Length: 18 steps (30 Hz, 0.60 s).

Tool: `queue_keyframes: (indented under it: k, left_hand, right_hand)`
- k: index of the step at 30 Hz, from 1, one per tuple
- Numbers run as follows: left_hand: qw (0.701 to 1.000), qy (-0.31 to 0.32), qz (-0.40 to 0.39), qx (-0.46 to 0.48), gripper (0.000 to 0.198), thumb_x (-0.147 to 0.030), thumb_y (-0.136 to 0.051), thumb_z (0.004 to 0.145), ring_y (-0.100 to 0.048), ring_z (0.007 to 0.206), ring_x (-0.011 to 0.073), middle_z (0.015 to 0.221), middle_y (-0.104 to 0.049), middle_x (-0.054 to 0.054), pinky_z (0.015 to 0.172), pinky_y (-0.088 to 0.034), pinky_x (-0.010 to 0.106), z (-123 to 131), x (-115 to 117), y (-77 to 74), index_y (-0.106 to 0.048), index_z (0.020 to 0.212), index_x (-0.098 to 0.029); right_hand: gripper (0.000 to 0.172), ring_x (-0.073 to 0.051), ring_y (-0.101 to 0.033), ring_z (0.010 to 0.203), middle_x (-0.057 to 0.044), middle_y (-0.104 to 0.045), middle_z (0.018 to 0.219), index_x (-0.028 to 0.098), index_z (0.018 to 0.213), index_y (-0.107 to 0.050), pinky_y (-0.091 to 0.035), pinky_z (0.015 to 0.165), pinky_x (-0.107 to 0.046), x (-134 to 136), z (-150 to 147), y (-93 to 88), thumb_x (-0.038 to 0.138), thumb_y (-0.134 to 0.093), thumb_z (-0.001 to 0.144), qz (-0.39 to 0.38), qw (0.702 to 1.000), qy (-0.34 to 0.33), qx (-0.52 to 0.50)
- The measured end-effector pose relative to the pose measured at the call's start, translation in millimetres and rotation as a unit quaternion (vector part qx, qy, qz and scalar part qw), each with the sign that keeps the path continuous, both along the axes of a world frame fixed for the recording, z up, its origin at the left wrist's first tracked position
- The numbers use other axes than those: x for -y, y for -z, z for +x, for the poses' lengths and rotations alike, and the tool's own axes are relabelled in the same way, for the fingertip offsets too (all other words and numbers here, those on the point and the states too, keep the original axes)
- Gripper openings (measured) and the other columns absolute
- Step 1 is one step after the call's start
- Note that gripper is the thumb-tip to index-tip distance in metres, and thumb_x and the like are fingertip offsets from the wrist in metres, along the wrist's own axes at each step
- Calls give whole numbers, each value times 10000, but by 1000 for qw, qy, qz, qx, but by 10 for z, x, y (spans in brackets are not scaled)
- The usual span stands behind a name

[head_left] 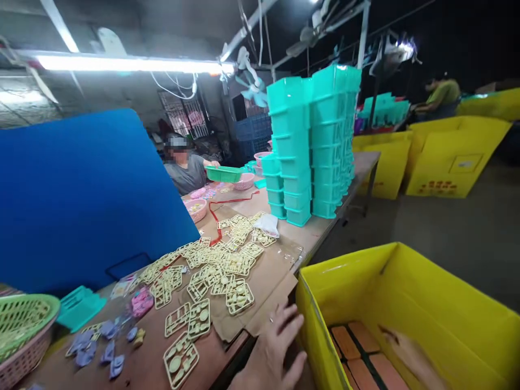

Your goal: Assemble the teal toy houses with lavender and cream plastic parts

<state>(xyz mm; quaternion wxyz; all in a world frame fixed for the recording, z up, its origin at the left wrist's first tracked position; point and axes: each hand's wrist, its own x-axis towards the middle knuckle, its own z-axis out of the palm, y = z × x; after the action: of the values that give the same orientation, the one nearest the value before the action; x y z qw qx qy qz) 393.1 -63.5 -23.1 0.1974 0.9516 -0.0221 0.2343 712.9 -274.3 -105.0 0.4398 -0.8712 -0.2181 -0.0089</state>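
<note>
Hand positions come first. We read the left hand [271, 355] as spread flat, palm down, fingers apart and gripping nothing. It lies over the near edge of the table [142, 368], with its fingertips at the outer face of the left wall of the yellow box [314, 325]; we cannot tell whether they touch it.

The right hand [410, 355] is down inside that box, just right of the orange panels [353, 346] on its floor. It is blurred, so we cannot tell how far it is open or whether it holds anything.

From the left hand, the box lies directly to the right, with its long axis running away from us and rightward. The right hand is the nearer to the panels, and the box wall stands between the two hands.

The cream part frames [239, 297] lie ahead and to the left of the left hand, on the cardboard sheet [264, 273] and the table; the closest frame is just to its left. Well beyond them stand the teal tubs [312, 146], stacked upright. A blue board [81, 200] stands at the far left, and a co-worker [184, 168] sits behind it.
</note>
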Motion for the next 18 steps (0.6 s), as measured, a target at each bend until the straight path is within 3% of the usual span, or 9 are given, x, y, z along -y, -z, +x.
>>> queue_keyframes:
  k: [3,6,9,13,15,18]
  left_hand:
    - [988,55,65,127,642,-307,-632,972,-513,1527,353,1436,-700,197,1201,-525,510,-465,32,48,-484,1579,-163]
    - [973,-20,79,216,524,-230,-513,1043,-662,1394,247,1308,-777,153,1129,-580,336,-1049,-30,-91,-515,1563,-161]
    - [970,-131,82,186,559,-111,-565,1004,-738,1279,189,1352,-771,111,1082,-586,235,-1692,-94,-283,-536,1555,-202]
    - [943,-232,131,198,540,-98,-583,989,-738,1279,196,1339,-778,94,1075,-590,231,-2305,-159,-292,-583,1517,-213]
    - [931,-262,158,199,580,-88,-578,987,-740,1275,194,1328,-782,75,1079,-594,237,-2460,-181,-209,-557,1547,-236]
    - [924,-312,116,186,646,-119,-603,995,-730,1289,235,1327,-769,61,1097,-620,332,-2581,-192,-119,-492,1601,-311]
  right_hand:
    - [313,-350,-788,1042,-112,-815,1015,377,884,-800,-648,692,-420,289,21,-263,651,-658,836,18,1000,6,-18]
    - [393,-417,-806,989,-134,-836,882,328,793,-787,-663,882,-541,215,33,-654,639,-572,684,93,995,8,-36]
    - [476,-388,-812,1030,-141,-845,978,273,934,-806,-633,1019,-542,-192,-185,-1152,639,-597,712,153,988,-34,-8]
    - [452,-308,-829,934,-134,-844,1006,232,1014,-822,-682,912,-438,-931,-825,-1729,607,-649,830,177,960,-213,39]
    - [405,-265,-824,880,-111,-844,974,229,1056,-825,-683,864,-395,-1291,-1175,-1906,549,-615,923,174,932,-306,83]
    - [318,-224,-808,853,-86,-839,938,240,1083,-825,-661,836,-357,-1783,-1609,-2027,407,-567,1002,146,885,-412,161]
